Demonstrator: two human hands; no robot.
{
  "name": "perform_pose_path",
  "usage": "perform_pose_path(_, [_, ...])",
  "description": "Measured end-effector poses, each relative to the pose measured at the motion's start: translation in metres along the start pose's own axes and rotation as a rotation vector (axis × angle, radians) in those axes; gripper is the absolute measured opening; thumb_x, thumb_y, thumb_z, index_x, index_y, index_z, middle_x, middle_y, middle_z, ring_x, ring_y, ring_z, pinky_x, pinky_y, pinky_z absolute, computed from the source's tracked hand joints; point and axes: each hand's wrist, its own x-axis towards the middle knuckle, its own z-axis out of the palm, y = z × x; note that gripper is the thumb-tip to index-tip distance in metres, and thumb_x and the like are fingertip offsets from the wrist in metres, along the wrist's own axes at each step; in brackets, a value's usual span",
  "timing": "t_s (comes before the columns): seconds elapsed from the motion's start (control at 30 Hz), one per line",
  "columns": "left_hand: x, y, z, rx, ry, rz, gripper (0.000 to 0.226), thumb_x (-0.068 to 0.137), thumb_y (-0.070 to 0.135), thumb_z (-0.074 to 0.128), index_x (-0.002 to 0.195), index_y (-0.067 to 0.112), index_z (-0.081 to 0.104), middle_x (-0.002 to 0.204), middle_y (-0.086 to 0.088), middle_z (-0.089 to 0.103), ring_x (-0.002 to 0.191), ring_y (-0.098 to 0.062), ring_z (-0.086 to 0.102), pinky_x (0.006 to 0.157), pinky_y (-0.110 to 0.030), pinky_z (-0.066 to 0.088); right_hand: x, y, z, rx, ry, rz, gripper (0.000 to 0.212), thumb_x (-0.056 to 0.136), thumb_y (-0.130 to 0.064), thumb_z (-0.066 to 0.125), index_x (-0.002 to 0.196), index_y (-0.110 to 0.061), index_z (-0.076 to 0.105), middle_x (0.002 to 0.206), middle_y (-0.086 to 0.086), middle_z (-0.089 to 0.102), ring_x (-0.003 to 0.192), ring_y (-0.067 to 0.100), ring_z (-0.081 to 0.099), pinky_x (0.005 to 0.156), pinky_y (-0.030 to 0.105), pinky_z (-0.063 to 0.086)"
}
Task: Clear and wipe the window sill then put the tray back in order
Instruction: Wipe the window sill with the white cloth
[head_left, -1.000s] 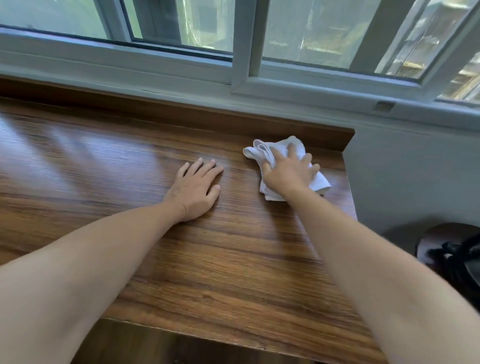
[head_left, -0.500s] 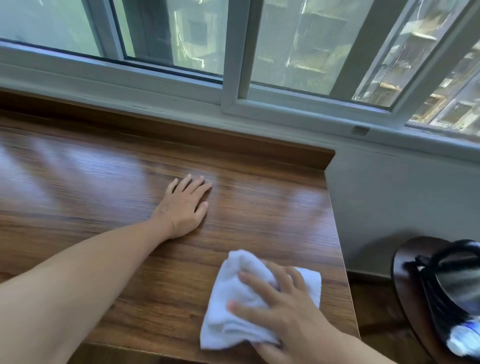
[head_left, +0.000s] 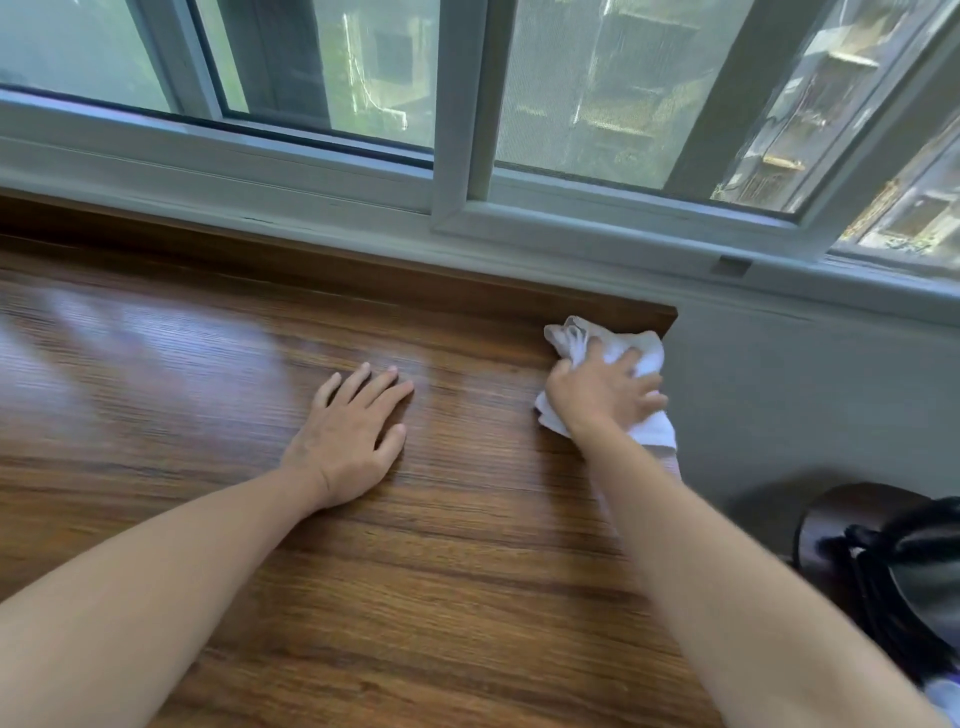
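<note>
1. Pressing down on a crumpled white cloth (head_left: 649, 358), the right hand (head_left: 602, 392) sits at the far right corner of the wooden window sill (head_left: 441, 571), its fingers spread and bent over the bunched fabric, gripping it against the wood.
2. The cloth lies just beside the sill's raised back ledge (head_left: 363, 270), and its right part hangs past the sill's right edge, next to the grey wall (head_left: 805, 395).
3. The left hand (head_left: 350, 441) rests palm down on the sill, well to the left of the cloth, with fingers straight, slightly fanned and holding nothing.
4. Both bare forearms reach in from the near edge of the view.
5. The sill's surface shows glossy light streaks on its left part.
6. A white-framed sliding window (head_left: 457, 156) runs along behind the ledge.
7. A dark round object (head_left: 852, 519) with black cords on it sits low at the right; what it is cannot be told.
</note>
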Motion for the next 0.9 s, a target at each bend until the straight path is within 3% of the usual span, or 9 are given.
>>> perform_pose_path(0.07, [-0.001,-0.001,-0.001,-0.001,-0.004,0.002,0.078,0.091,0.061,0.005,0.163,0.036,0.023,0.172,0.009,0.015,0.16,-0.016,0.001,0.128,-0.043,-0.004,-0.019,-0.029,0.005,0.02,-0.021,-0.044,0.054,0.095,-0.055,0.038,0.147,-0.04,0.043,0.16,0.015,0.03,0.132,0.051,0.033,0.107,0.059,0.027])
perform_pose_path(0.2, [-0.001,0.0,-0.002,0.01,-0.003,-0.004,0.079,0.09,0.062,0.005,0.163,0.036,0.023,0.172,0.009,0.016,0.16,-0.016,0.002,0.128,-0.042,-0.004,-0.05,-0.035,0.012,-0.062,-0.041,-0.595,0.057,0.094,-0.057,0.043,0.15,-0.048,0.037,0.164,0.005,0.026,0.133,0.045,0.034,0.107,0.06,0.026])
perform_pose_path(0.27, [0.0,0.001,-0.002,0.003,-0.01,-0.008,0.079,0.09,0.062,0.005,0.163,0.036,0.023,0.172,0.01,0.015,0.16,-0.016,0.002,0.128,-0.042,-0.004,-0.03,-0.013,0.007,-0.061,-0.059,-0.744,0.055,0.094,-0.056,0.046,0.149,-0.05,0.04,0.165,-0.002,0.028,0.133,0.041,0.034,0.106,0.057,0.028])
perform_pose_path(0.33, [0.0,0.002,-0.002,-0.002,-0.013,-0.007,0.079,0.091,0.062,0.005,0.163,0.036,0.021,0.172,0.01,0.014,0.16,-0.016,0.001,0.129,-0.042,-0.004,-0.001,0.012,0.001,-0.098,-0.041,-0.738,0.052,0.094,-0.054,0.05,0.146,-0.048,0.047,0.161,-0.006,0.033,0.126,0.04,0.037,0.101,0.052,0.031])
perform_pose_path(0.4, [-0.001,0.003,-0.002,-0.003,-0.014,-0.001,0.077,0.091,0.061,0.006,0.163,0.037,0.021,0.172,0.01,0.014,0.16,-0.015,-0.001,0.129,-0.043,-0.004,0.02,0.029,-0.005,-0.071,-0.017,-0.616,0.049,0.092,-0.052,0.05,0.142,-0.049,0.05,0.156,-0.008,0.039,0.117,0.04,0.041,0.097,0.05,0.033])
perform_pose_path(0.53, [-0.001,0.002,-0.002,-0.015,-0.021,0.007,0.077,0.091,0.06,0.007,0.162,0.035,0.024,0.172,0.009,0.015,0.16,-0.017,0.001,0.129,-0.044,-0.004,-0.013,-0.006,0.002,-0.044,0.044,-0.385,0.045,0.092,-0.054,0.045,0.136,-0.049,0.052,0.151,-0.001,0.041,0.112,0.039,0.043,0.094,0.05,0.032])
perform_pose_path(0.73, [-0.001,0.002,-0.005,0.025,-0.021,-0.012,0.081,0.09,0.06,0.008,0.161,0.028,0.028,0.172,0.007,0.017,0.16,-0.017,0.003,0.129,-0.043,-0.003,-0.064,-0.03,0.008,-0.101,-0.065,-0.881,0.061,0.087,-0.064,0.039,0.148,-0.056,0.042,0.159,-0.007,0.034,0.124,0.036,0.037,0.1,0.051,0.03])
perform_pose_path(0.8, [-0.002,0.004,-0.005,0.023,-0.027,-0.015,0.081,0.09,0.06,0.007,0.162,0.028,0.026,0.172,0.007,0.016,0.16,-0.018,0.003,0.129,-0.043,-0.003,-0.054,-0.01,0.003,-0.104,-0.095,-0.883,0.063,0.085,-0.064,0.037,0.148,-0.055,0.042,0.159,-0.01,0.033,0.123,0.034,0.037,0.1,0.05,0.03])
perform_pose_path(0.9, [-0.001,0.005,-0.004,0.016,-0.032,-0.006,0.078,0.091,0.06,0.006,0.162,0.035,0.023,0.172,0.009,0.015,0.16,-0.018,0.002,0.128,-0.044,-0.003,-0.025,0.033,-0.002,-0.135,-0.044,-0.629,0.057,0.09,-0.058,0.043,0.147,-0.051,0.042,0.159,-0.008,0.033,0.124,0.039,0.038,0.101,0.051,0.032])
